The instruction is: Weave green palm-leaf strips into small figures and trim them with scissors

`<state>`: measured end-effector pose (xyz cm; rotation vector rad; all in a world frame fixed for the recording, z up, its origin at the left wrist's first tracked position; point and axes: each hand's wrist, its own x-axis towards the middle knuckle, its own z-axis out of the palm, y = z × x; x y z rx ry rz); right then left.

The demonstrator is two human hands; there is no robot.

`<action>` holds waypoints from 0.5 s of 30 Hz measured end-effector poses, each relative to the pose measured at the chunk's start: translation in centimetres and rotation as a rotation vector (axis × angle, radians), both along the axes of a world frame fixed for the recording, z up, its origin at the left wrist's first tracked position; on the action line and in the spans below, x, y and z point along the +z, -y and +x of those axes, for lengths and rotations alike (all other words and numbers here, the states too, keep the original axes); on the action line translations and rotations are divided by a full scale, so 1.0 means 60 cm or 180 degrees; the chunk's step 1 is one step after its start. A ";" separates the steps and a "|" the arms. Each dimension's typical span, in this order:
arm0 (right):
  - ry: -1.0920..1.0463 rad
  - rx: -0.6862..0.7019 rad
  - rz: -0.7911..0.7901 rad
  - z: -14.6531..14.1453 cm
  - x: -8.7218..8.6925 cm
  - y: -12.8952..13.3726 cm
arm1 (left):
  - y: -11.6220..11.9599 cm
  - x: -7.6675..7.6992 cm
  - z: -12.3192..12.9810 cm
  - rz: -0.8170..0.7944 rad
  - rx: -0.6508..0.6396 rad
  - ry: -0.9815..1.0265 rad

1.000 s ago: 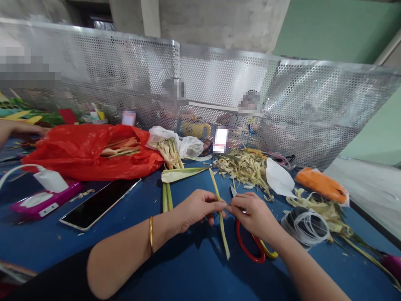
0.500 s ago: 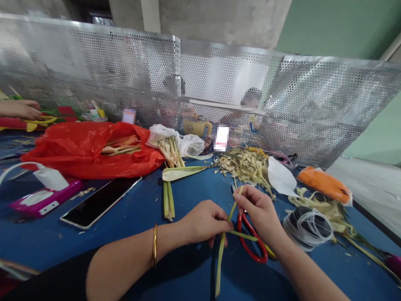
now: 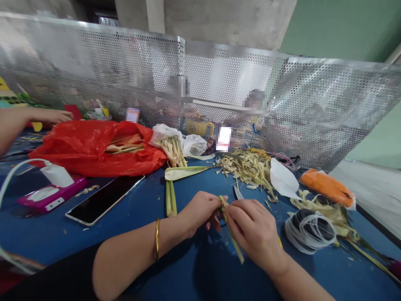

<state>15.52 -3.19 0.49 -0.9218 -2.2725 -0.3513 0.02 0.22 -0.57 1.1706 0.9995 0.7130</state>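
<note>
My left hand [image 3: 205, 211], with a gold bangle on the wrist, pinches the upper end of a narrow yellow-green leaf strip [image 3: 231, 234]. The strip looks folded or knotted where the fingertips meet. My right hand [image 3: 255, 228] is closed on the same strip from the right side, and the strip's loose end slants down below both hands. A scissor blade [image 3: 238, 193] pokes out beyond my right hand, which hides most of the scissors on the blue table [image 3: 175, 267]. The left hand's lower fingers are partly hidden.
Dry leaf scraps [image 3: 250, 167] are heaped ahead, near a wire spool [image 3: 310, 232] and an orange packet [image 3: 327, 188]. To the left lie a phone [image 3: 105, 200], a purple power strip [image 3: 53, 194] and a red bag [image 3: 72, 146]. Another person's hand [image 3: 52, 116] reaches in behind.
Both hands have come closer together. My right hand has moved down onto the strip, now covering the red scissor handles. The strip's hanging end points more to the right. The other person's hand moved right.
</note>
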 end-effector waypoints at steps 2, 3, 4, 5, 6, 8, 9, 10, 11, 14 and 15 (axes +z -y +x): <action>0.0167 -0.0077 0.0069 -0.002 0.001 0.001 | -0.003 -0.001 -0.001 -0.0203 -0.0019 0.0365; 0.0206 -0.0147 0.0075 -0.003 0.001 0.000 | -0.004 -0.001 -0.001 -0.0276 -0.0025 0.0522; 0.0227 -0.0223 0.0079 -0.002 0.000 0.000 | -0.005 -0.001 -0.002 -0.0335 -0.0021 0.0647; 0.0242 -0.0293 0.0084 -0.002 0.000 -0.001 | -0.005 0.000 -0.002 -0.0377 -0.0014 0.0734; 0.0252 -0.0350 0.0097 -0.001 -0.001 -0.002 | -0.005 0.002 -0.001 -0.0403 0.0009 0.0783; 0.0263 -0.0410 0.0173 -0.001 -0.004 -0.003 | -0.003 0.003 0.001 -0.0447 0.0080 0.0840; 0.0290 -0.0419 0.0225 -0.002 -0.006 -0.002 | -0.002 0.003 0.003 -0.0480 0.0134 0.0874; 0.0334 -0.0420 0.0277 -0.004 -0.008 -0.001 | -0.002 0.002 0.004 -0.0511 0.0211 0.0907; 0.0385 -0.0415 0.0319 -0.006 -0.010 0.001 | -0.001 0.000 0.006 -0.0530 0.0298 0.0930; 0.0534 -0.0374 0.0338 -0.013 -0.017 0.007 | -0.001 -0.007 0.010 -0.0539 0.0483 0.0957; 0.0563 -0.0359 0.0320 -0.015 -0.019 0.007 | -0.002 -0.010 0.010 -0.0546 0.0490 0.0974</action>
